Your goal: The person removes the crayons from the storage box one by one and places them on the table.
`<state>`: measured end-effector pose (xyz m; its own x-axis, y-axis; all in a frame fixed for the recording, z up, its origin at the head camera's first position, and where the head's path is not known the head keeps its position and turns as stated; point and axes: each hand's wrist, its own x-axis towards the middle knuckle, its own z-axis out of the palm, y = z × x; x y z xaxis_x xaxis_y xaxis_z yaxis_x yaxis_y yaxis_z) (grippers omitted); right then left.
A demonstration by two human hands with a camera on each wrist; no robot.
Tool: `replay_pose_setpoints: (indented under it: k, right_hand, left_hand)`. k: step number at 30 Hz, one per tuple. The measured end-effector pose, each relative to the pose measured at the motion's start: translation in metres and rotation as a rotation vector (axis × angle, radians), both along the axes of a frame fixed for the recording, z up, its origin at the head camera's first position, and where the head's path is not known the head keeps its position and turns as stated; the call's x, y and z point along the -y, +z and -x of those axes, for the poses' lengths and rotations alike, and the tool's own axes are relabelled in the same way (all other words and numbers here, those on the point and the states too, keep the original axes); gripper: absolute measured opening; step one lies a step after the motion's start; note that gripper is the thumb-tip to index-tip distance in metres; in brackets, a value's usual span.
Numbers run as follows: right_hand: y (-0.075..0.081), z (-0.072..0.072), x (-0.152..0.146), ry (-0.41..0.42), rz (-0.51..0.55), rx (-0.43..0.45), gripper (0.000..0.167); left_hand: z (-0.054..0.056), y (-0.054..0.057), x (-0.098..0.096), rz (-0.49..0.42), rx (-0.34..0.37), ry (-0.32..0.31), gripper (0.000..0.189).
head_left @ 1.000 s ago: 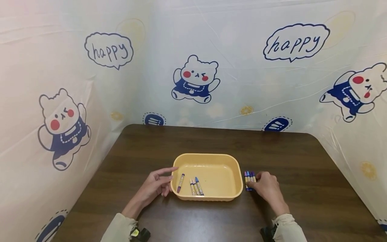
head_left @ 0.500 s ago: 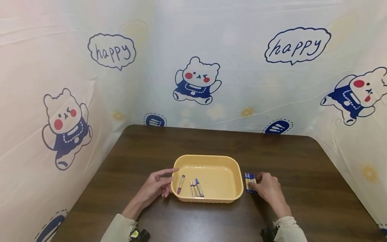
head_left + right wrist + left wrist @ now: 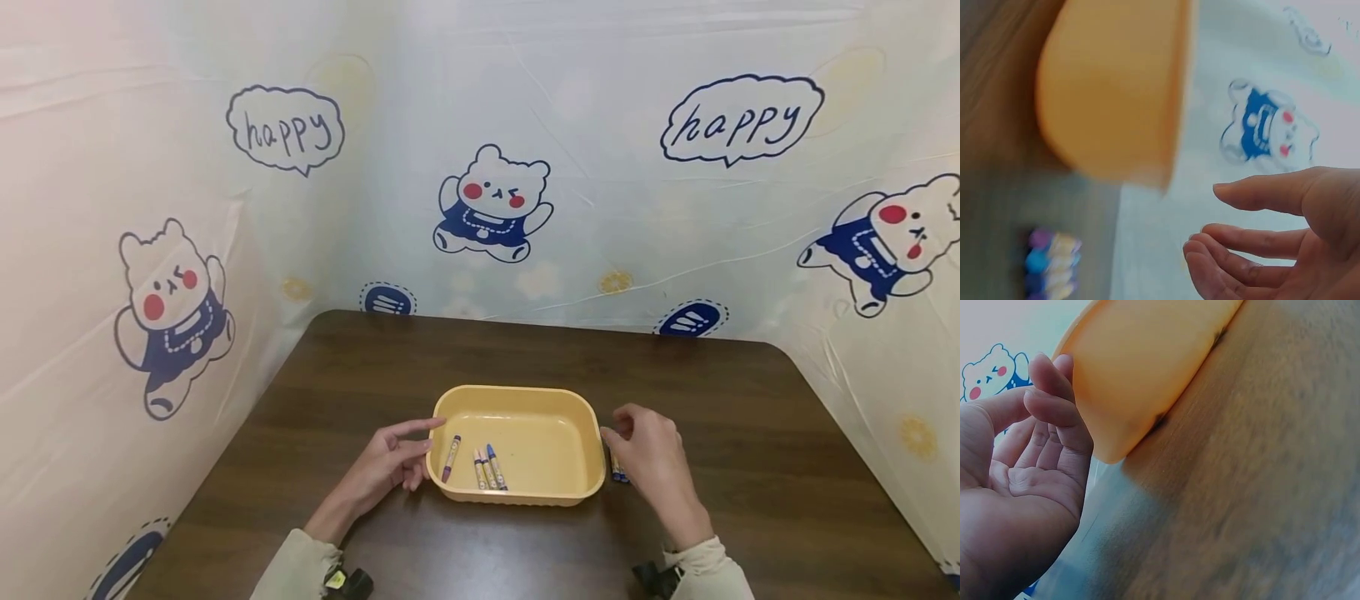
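Note:
In the head view, my left hand (image 3: 390,454) holds the left end of a yellow plastic tub (image 3: 577,493), its index finger lying over the rim. In the left wrist view those fingertips meet the rim's edge while the remaining fingers curl by the palm. Inside the tub lie a purple crayon (image 3: 451,458) and, closer to the middle, a small cluster with a blue crayon (image 3: 497,468). My right hand (image 3: 651,450) hovers off the tub's right end, thumb and fingers apart around nothing. Under it, a row of several crayons (image 3: 1054,265) lies on the table, mostly hidden in the head view.
A dark brown wooden table (image 3: 480,546) carries everything. Behind it and on both sides hangs a pale printed curtain (image 3: 585,100) with bear drawings. Both wrists wear black camera mounts over light sleeves.
My right hand has lifted away from the crayon row and shifted left, nearer the tub's right rim. The left hand stays on the tub, and the view has tipped up slightly.

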<state>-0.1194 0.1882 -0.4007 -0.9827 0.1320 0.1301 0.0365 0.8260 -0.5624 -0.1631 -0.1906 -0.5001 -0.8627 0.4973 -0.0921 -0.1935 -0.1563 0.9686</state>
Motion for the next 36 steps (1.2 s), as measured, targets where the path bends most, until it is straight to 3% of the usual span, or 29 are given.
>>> replay_pose_setpoints:
  k: [8,13,19,28,36]
  right_hand:
    - [0.010,0.009,0.048,0.103,-0.006,-0.127,0.017]
    - [0.002,0.017,0.074,0.176,-0.032,-0.122,0.015]
    - [-0.016,0.025,0.100,0.251,-0.036,-0.009,0.018]
    - [-0.042,0.022,0.120,0.313,0.002,0.143,0.006]
    - [-0.052,0.022,0.123,0.349,-0.010,0.184,0.023]
  left_hand:
    - [0.000,0.001,0.000,-0.002,0.007,-0.001,0.054]
    - [0.000,0.001,-0.001,0.008,0.008,-0.004,0.052]
    - [0.000,0.000,0.000,0.020,-0.002,0.001,0.050]
    - [-0.002,0.001,-0.001,0.045,0.012,0.027,0.050]
    - [-0.001,0.002,-0.001,0.041,0.011,0.028,0.051]
